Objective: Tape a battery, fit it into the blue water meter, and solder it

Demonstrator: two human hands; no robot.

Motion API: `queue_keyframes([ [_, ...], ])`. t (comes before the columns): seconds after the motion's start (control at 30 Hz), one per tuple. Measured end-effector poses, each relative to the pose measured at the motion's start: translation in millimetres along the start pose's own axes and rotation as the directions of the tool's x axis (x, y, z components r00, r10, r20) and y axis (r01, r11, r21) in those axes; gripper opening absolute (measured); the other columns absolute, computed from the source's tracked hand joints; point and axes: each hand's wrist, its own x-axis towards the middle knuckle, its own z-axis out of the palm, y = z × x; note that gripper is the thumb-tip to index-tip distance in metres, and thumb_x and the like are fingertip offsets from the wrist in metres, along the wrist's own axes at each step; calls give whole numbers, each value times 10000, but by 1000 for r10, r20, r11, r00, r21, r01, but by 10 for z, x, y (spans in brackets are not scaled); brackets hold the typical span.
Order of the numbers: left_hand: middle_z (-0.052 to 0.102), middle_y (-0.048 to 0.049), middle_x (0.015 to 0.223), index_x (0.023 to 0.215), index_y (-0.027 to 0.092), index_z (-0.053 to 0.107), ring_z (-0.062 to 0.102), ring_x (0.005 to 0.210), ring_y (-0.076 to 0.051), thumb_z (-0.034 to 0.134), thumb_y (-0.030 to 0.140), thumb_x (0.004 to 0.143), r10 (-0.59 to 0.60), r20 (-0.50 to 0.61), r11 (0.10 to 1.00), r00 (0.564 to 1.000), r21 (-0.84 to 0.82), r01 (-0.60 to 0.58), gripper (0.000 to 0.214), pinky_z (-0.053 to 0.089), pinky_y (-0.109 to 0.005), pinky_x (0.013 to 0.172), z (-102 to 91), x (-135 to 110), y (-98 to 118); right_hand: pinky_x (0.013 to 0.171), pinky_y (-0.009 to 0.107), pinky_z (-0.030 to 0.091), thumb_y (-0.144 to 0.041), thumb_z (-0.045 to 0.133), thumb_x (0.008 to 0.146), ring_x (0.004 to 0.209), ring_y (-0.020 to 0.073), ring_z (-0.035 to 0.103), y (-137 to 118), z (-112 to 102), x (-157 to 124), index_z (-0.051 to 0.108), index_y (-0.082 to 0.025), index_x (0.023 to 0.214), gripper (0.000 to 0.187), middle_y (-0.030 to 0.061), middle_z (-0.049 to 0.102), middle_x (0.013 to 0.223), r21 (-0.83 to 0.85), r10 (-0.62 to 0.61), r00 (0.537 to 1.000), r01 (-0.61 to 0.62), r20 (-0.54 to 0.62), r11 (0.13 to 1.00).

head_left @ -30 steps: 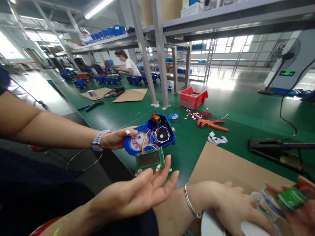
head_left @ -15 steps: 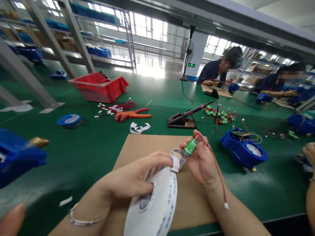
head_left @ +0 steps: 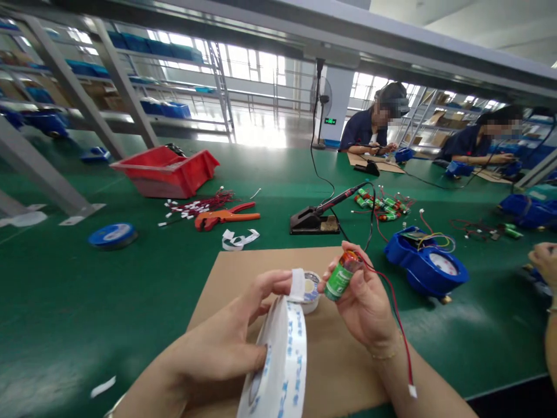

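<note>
My left hand (head_left: 221, 342) grips a big white roll of foam tape (head_left: 278, 363) with blue print, and its fingertips pinch the roll's free end (head_left: 298, 284). My right hand (head_left: 363, 302) holds a small green battery (head_left: 340, 276) with an orange top, from which a red wire (head_left: 398, 316) runs down to a white plug by my wrist. A small tape roll (head_left: 311, 287) lies on the cardboard sheet (head_left: 243, 270) between my hands.
On the green table stand a red bin (head_left: 165, 169), orange pliers (head_left: 224, 216), a blue tape roll (head_left: 112, 235), a soldering iron in its stand (head_left: 315, 217), loose batteries (head_left: 383, 204) and a blue meter housing (head_left: 424, 264). Another person's hand (head_left: 543, 261) shows at right; two people sit far behind.
The view swung right, away from the neighbour's hands and blue meter, then settled. My left hand drew the tape end up beside the battery, which my right hand tilted more upright.
</note>
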Motion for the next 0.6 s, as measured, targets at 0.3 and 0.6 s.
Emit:
queue_keyframes([
  [0.3,477,0,1154,1391,408,373,551,1053,-195,521,6,651,-26,53,960,998,280,10,856,491,-320,943,11,1,144,620,205,534,-379,724,868,898,160,641,-28,18,-56,638,-344,1244,388,26,652,1030,-79,12,997,-5,82,997],
  [0.6,403,54,1361,1336,466,393,418,1299,-246,546,31,585,-84,-40,918,996,386,93,881,356,-377,1139,24,27,150,874,250,527,-293,677,914,1032,149,627,-122,-71,-97,617,-353,1289,385,21,673,1132,-265,1,992,32,123,964],
])
